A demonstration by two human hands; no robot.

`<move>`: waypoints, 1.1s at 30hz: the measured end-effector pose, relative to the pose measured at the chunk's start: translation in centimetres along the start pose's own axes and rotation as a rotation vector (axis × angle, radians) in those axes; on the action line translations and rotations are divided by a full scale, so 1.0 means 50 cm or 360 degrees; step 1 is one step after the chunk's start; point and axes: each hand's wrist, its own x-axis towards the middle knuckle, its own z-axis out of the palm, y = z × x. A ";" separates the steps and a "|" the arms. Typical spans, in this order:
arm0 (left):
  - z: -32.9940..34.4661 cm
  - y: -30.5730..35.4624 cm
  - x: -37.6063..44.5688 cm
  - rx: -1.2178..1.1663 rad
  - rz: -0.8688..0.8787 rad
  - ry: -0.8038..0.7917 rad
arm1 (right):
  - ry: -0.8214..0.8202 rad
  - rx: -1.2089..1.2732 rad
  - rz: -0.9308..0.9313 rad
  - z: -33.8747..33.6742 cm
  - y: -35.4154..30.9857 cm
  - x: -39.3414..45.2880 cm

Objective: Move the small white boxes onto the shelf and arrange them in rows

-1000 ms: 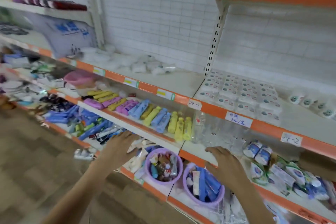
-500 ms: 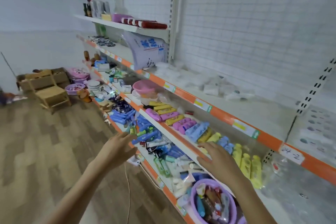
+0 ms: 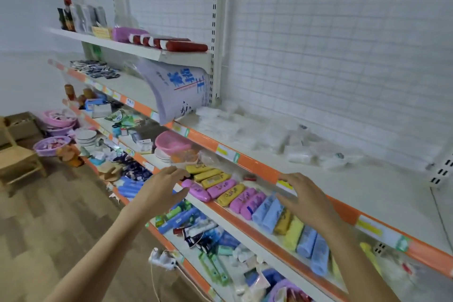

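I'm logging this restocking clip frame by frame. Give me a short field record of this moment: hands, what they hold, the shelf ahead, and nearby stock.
left hand: open, fingers relaxed, holds nothing
right hand: open, fingers spread, holds nothing
orange-edged shelf: ahead of both hands
white packets: scattered loosely on that shelf, blurred
pink and yellow cases: in a row one shelf below
pink basin: left of that row

Pink, yellow and blue pouches (image 3: 235,193) are lying in a row between the hands; a pink basin (image 3: 171,142) is sitting above the left one.
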 end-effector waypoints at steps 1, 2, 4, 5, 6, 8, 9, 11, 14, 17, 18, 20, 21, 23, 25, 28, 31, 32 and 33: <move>0.006 -0.005 0.030 -0.0011 0.0020 -0.0001 | 0.0028 0.0002 0.0012 -0.002 0.010 0.018; 0.012 -0.007 0.061 -0.0024 0.0043 -0.0003 | 0.0054 -0.0007 0.0026 -0.004 0.020 0.036; 0.030 -0.010 0.125 -0.0025 0.0122 0.0020 | 0.0093 -0.0044 0.0059 -0.007 0.047 0.074; 0.040 -0.010 0.157 -0.0033 0.0156 0.0023 | 0.0113 -0.0057 0.0076 -0.008 0.062 0.093; 0.051 -0.010 0.191 -0.0052 0.0180 0.0016 | 0.0142 -0.0060 0.0096 -0.009 0.078 0.114; 0.073 -0.003 0.260 -0.0121 0.0193 -0.0005 | 0.0207 -0.0055 0.0123 -0.014 0.116 0.157; 0.085 0.002 0.296 -0.0144 0.0218 -0.0007 | 0.0219 -0.0060 0.0143 -0.019 0.135 0.177; 0.111 0.020 0.371 -0.0157 0.0302 -0.0021 | 0.0211 -0.0054 0.0213 -0.030 0.182 0.214; 0.146 0.063 0.484 -0.0149 0.0431 -0.0094 | 0.0229 -0.0065 0.0370 -0.048 0.257 0.259; 0.183 0.119 0.587 -0.0188 0.0581 -0.0146 | 0.0269 -0.0048 0.0467 -0.064 0.321 0.291; 0.197 0.139 0.617 -0.0222 0.0625 -0.0162 | 0.0274 -0.0043 0.0487 -0.067 0.336 0.300; 0.223 0.181 0.673 -0.0276 0.0727 -0.0197 | 0.0260 -0.0019 0.0500 -0.070 0.361 0.318; 0.235 0.201 0.697 -0.0305 0.0798 -0.0224 | 0.0215 -0.0001 0.0509 -0.070 0.372 0.327; 0.257 0.237 0.740 -0.0351 0.0950 -0.0320 | 0.0060 0.0040 0.0550 -0.070 0.388 0.341; 0.276 0.268 0.778 -0.0373 0.1079 -0.0429 | -0.0070 0.0054 0.0603 -0.068 0.399 0.352; 0.301 0.312 0.815 -0.0287 0.1261 -0.0733 | -0.0187 -0.0040 0.0656 -0.055 0.403 0.365; 0.326 0.351 0.829 0.0106 0.1496 -0.1033 | -0.0269 -0.0169 0.0672 -0.030 0.400 0.374; 0.333 0.362 0.833 0.0238 0.1562 -0.1055 | -0.0263 -0.0204 0.0695 -0.024 0.397 0.378; 0.340 0.370 0.837 0.0346 0.1607 -0.1063 | -0.0263 -0.0243 0.0725 -0.019 0.397 0.382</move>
